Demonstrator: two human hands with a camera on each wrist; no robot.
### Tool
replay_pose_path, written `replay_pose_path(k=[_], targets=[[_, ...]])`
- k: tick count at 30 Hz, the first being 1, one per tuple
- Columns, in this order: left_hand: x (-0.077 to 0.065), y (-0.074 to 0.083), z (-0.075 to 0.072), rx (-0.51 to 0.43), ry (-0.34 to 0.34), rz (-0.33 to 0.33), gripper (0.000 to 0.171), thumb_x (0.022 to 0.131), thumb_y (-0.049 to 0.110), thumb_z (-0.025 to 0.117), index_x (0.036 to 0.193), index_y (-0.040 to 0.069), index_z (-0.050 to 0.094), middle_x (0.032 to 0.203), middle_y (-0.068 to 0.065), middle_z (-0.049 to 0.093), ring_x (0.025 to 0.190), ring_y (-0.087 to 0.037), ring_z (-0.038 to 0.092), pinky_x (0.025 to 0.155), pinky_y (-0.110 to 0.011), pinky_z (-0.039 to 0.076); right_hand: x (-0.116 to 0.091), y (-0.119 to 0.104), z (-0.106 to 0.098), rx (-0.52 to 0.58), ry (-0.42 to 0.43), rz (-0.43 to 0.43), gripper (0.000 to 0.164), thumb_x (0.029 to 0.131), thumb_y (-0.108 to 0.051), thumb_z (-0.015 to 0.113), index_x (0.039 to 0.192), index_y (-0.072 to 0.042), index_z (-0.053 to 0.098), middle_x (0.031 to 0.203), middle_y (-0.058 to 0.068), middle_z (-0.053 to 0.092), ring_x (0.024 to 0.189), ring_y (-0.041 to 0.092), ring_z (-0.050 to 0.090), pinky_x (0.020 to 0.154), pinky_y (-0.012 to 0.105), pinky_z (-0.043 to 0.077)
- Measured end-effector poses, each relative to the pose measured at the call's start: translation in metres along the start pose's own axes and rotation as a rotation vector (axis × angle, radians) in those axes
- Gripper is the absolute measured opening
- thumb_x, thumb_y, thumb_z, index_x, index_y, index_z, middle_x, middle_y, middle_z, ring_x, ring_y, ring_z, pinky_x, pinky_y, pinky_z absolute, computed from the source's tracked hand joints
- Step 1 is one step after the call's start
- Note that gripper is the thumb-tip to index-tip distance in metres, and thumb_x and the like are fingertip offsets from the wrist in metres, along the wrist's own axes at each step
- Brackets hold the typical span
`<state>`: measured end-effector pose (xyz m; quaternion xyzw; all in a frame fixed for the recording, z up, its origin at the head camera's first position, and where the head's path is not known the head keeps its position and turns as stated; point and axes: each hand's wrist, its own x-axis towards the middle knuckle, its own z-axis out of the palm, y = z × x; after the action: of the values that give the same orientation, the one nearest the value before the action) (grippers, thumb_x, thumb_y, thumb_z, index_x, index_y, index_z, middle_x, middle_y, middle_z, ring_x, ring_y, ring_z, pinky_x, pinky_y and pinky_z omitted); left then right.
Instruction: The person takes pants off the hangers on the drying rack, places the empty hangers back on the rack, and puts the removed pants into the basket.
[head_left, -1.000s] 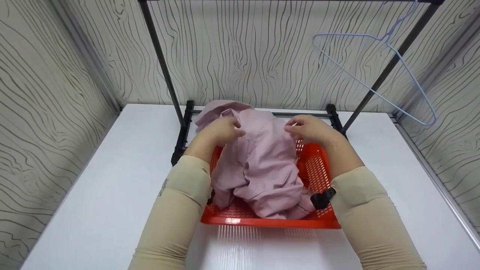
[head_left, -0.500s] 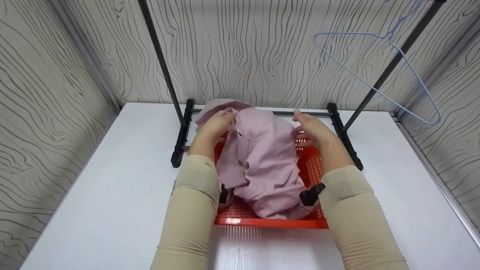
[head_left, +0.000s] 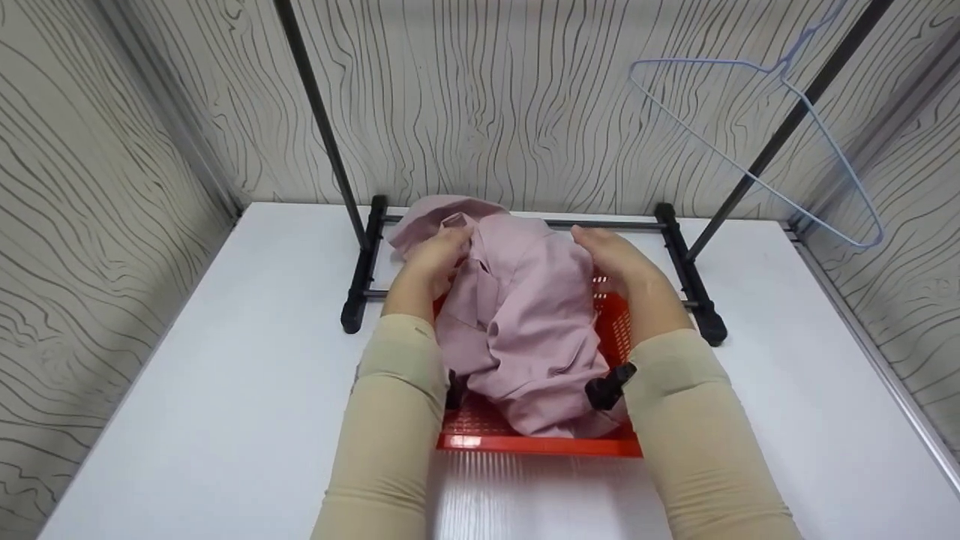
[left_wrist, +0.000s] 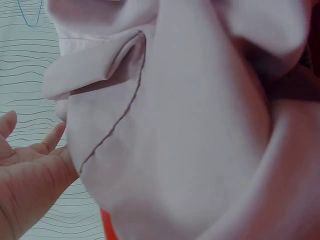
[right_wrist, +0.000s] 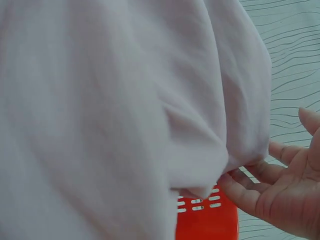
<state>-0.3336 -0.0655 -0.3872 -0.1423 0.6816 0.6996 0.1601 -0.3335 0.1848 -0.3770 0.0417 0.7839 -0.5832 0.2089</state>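
Pink cloth (head_left: 529, 300) ctr, red basket (head_left: 540, 445); beige sleeves (head_left: 390, 450) btm; lt-blue hanger (head_left: 697, 60) upper R; pale wall (head_left: 487, 112) w/ dk wavy lines.

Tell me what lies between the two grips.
In the head view, a bunched pink garment lies between the left grip and the right grip, partly inside the red basket.

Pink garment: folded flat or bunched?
Bunched: the pink garment is heaped in the red basket, its surface broken by uneven folds and creases.
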Motion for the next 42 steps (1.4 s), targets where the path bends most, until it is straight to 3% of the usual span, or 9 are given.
replay_pose_path(k=[5, 9, 14, 22, 28, 34, 38, 42], targets=[[0.006, -0.005, 0.003, -0.046, -0.050, 0.069, 0.048, 0.095, 0.030, 0.047, 0.139, 0.012, 0.038, 0.143, -0.007, 0.034, 0.132, -0.021, 0.029, 0.107, -0.034, 0.024, 0.005, 0.004, 0.007, 0.014, -0.034, -0.065, 0.060, 0.096, -0.037, 0.042, 0.142, -0.004, 0.022, 0.146, 0.015, 0.020, 0.133, 0.032, 0.020, 0.104, 0.052, 0.024], [0.008, -0.008, 0.005, -0.008, -0.104, 0.102, 0.049, 0.097, 0.025, 0.042, 0.140, 0.004, 0.032, 0.147, -0.006, 0.025, 0.135, -0.018, 0.020, 0.109, -0.032, 0.018, 0.009, 0.006, 0.014, -0.022, -0.036, -0.067, 0.047, 0.095, -0.029, 0.047, 0.130, 0.001, 0.035, 0.135, 0.017, 0.033, 0.122, 0.030, 0.035, 0.101, 0.044, 0.030], [0.008, -0.009, 0.007, 0.009, -0.134, 0.117, 0.054, 0.097, 0.023, 0.040, 0.143, -0.001, 0.022, 0.150, -0.009, 0.016, 0.137, -0.020, 0.012, 0.111, -0.031, 0.012, 0.010, 0.004, 0.020, -0.080, -0.065, -0.051, 0.050, 0.093, -0.031, 0.050, 0.133, -0.003, 0.036, 0.132, 0.016, 0.037, 0.114, 0.027, 0.042, 0.094, 0.040, 0.037], [0.004, -0.009, 0.009, 0.111, -0.145, 0.097, 0.052, 0.093, 0.012, 0.044, 0.142, 0.005, 0.028, 0.148, -0.011, 0.021, 0.136, -0.019, 0.017, 0.109, -0.030, 0.017, 0.011, 0.004, 0.022, -0.239, -0.069, -0.142, 0.057, 0.086, -0.016, 0.060, 0.136, -0.004, 0.036, 0.129, 0.018, 0.043, 0.105, 0.024, 0.047, 0.086, 0.033, 0.041], [0.003, -0.007, 0.011, 0.164, -0.153, 0.105, 0.056, 0.092, 0.012, 0.045, 0.144, 0.008, 0.024, 0.150, -0.007, 0.019, 0.137, -0.016, 0.013, 0.110, -0.031, 0.014, 0.008, -0.001, 0.023, -0.324, -0.094, -0.193, 0.055, 0.082, -0.008, 0.061, 0.133, -0.004, 0.040, 0.127, 0.018, 0.044, 0.105, 0.026, 0.046, 0.087, 0.035, 0.041], [0.002, -0.008, 0.012, 0.159, -0.177, 0.115, 0.052, 0.093, 0.009, 0.044, 0.141, 0.003, 0.028, 0.149, -0.007, 0.022, 0.136, -0.016, 0.015, 0.110, -0.029, 0.015, 0.008, -0.001, 0.021, -0.321, -0.129, -0.211, 0.051, 0.083, -0.007, 0.060, 0.131, -0.006, 0.042, 0.124, 0.016, 0.045, 0.102, 0.025, 0.048, 0.085, 0.034, 0.043], [0.002, -0.010, 0.012, 0.180, -0.192, 0.136, 0.041, 0.091, 0.005, 0.044, 0.131, -0.005, 0.042, 0.143, -0.010, 0.032, 0.133, -0.017, 0.023, 0.108, -0.029, 0.019, 0.006, -0.003, 0.021, -0.292, -0.140, -0.233, 0.051, 0.083, -0.008, 0.061, 0.130, -0.005, 0.042, 0.124, 0.017, 0.044, 0.103, 0.026, 0.046, 0.085, 0.035, 0.042], [0.001, -0.011, 0.012, 0.149, -0.255, 0.128, 0.046, 0.090, 0.005, 0.043, 0.136, 0.003, 0.037, 0.145, -0.006, 0.025, 0.134, -0.015, 0.018, 0.109, -0.031, 0.016, 0.005, -0.005, 0.023, -0.280, -0.147, -0.269, 0.050, 0.081, -0.005, 0.059, 0.129, -0.004, 0.042, 0.124, 0.017, 0.042, 0.105, 0.025, 0.045, 0.084, 0.032, 0.042]])
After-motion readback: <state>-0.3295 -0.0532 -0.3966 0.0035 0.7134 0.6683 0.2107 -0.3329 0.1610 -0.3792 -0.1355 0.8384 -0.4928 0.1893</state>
